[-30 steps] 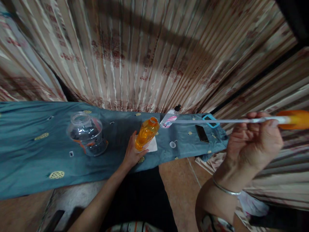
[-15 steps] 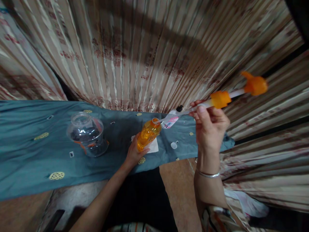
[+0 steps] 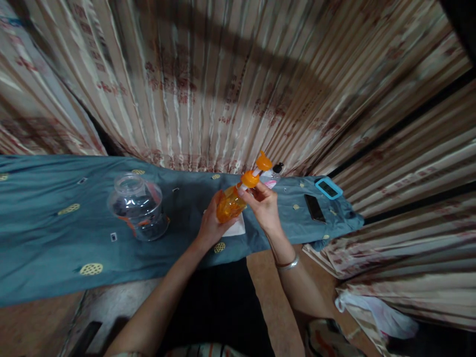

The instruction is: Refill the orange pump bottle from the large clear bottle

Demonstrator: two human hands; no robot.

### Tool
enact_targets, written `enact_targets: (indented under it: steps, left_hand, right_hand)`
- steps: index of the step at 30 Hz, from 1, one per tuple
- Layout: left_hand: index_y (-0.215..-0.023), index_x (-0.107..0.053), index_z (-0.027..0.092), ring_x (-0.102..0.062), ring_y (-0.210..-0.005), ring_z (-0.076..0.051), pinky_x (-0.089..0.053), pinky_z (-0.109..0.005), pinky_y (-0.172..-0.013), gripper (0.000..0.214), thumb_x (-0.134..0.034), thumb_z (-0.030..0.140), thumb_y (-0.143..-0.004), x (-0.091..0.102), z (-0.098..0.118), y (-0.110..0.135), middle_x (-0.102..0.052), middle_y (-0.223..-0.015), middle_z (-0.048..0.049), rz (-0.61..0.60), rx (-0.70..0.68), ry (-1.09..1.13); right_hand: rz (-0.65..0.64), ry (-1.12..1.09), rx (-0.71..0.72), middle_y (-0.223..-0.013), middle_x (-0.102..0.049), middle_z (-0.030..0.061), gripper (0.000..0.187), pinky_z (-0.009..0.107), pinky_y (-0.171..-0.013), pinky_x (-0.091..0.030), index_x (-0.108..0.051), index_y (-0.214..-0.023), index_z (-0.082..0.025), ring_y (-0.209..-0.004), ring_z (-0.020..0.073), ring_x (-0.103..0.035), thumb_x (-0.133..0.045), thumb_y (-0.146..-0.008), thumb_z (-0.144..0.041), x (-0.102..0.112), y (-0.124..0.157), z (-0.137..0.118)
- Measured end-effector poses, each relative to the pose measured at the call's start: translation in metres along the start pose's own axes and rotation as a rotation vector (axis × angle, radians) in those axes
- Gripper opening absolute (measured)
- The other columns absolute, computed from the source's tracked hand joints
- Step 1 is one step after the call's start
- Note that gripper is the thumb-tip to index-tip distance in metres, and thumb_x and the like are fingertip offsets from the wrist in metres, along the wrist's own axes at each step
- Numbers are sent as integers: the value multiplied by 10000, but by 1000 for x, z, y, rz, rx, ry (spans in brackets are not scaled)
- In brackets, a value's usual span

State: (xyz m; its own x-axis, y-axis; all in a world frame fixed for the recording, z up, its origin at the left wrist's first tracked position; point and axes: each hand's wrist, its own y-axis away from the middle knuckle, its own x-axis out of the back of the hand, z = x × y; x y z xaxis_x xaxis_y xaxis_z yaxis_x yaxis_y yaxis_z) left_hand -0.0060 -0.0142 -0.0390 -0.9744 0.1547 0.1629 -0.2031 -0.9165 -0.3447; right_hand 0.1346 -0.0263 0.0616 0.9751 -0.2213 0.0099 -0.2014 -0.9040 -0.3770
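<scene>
An orange see-through bottle (image 3: 229, 205) leans to the right in my left hand (image 3: 211, 225), whose fingers wrap round its lower part. My right hand (image 3: 265, 204) is closed on an orange pump dispenser top (image 3: 250, 178) just at the bottle's mouth. The pump's white tube is mostly out of sight, down in the bottle. Whether the collar touches the neck is hidden by my fingers. Below the bottle lies a white tissue (image 3: 238, 228). Behind my right hand stands a clear bottle with a black cap (image 3: 277, 168) and a pink label, partly covered.
A large clear plastic jar (image 3: 143, 210) stands on the left of the teal cloth-covered table (image 3: 189, 238). To the right lie a dark phone (image 3: 314, 208) and a blue-framed device (image 3: 329, 188). Pleated curtains (image 3: 208, 89) hang behind the table and along the right.
My right hand has moved left and down with the pump top, and the tube has sunk into the orange bottle. The phone and blue-framed device have come into sight.
</scene>
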Motion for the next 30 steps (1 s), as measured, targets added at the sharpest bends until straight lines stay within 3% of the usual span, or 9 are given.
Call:
enact_targets:
  steps: [5, 8, 14, 16, 21, 26, 30]
  left_hand:
    - [-1385, -480, 204, -680, -1198, -301, -546, -485, -1046, 698, -757, 463, -799, -7, -9, -3, -666, -1349, -136, 24, -47, 8]
    - [-1376, -483, 200, -681, -1188, -301, -548, -483, -1034, 681, -743, 480, -812, -8, -13, -2, -665, -1338, -142, 27, -56, 17]
    - [-1360, -476, 191, -699, -1119, -293, -574, -468, -971, 668, -730, 499, -824, -9, -8, -2, -684, -1275, -142, 24, -67, 41]
    - [-1348, -481, 189, -692, -1136, -291, -564, -471, -993, 657, -731, 497, -823, -8, -7, -2, -679, -1281, -144, 28, -67, 46]
    - [-1336, -484, 199, -685, -1143, -279, -553, -463, -1016, 635, -737, 478, -825, -8, -5, -2, -676, -1276, -130, 19, -51, 58]
    - [-1335, -480, 194, -674, -1158, -294, -547, -482, -1018, 615, -730, 451, -835, -9, -4, -2, -659, -1287, -140, 20, -53, 60]
    - [-1331, -475, 201, -673, -1147, -289, -548, -472, -1007, 617, -730, 462, -834, -9, -6, -2, -659, -1276, -131, 13, -60, 60]
  right_hand:
    - [-9, 72, 32, -1074, -732, 26, 328, 398, -1063, -489, -760, -1027, -264, -1143, 233, -658, -852, -715, -307, 5, 5, 8]
    - [-21, 167, 37, -1254, -701, 66, 442, 430, -1079, -494, -719, -1154, -252, -1230, 257, -633, -840, -740, -349, 11, 9, 10]
    - [-163, 297, 99, -1424, -628, 67, 640, 431, -1134, -458, -569, -1395, -286, -1316, 250, -598, -805, -810, -392, 24, 5, -8]
    - [-256, 357, 112, -1399, -645, 79, 619, 438, -1120, -460, -577, -1386, -261, -1283, 261, -617, -792, -820, -393, 26, -3, -16]
    - [-437, 384, 54, -1143, -747, 60, 365, 427, -1014, -496, -694, -1144, -227, -1089, 262, -685, -747, -841, -424, 25, -23, -19]
    - [-529, 212, -11, -1217, -729, 60, 451, 367, -983, -541, -650, -1132, -244, -1148, 236, -684, -729, -839, -577, 27, -28, -8]
    - [-515, 164, -17, -1227, -721, 52, 460, 363, -1025, -520, -655, -1131, -260, -1155, 219, -674, -721, -839, -609, 27, -24, -4]
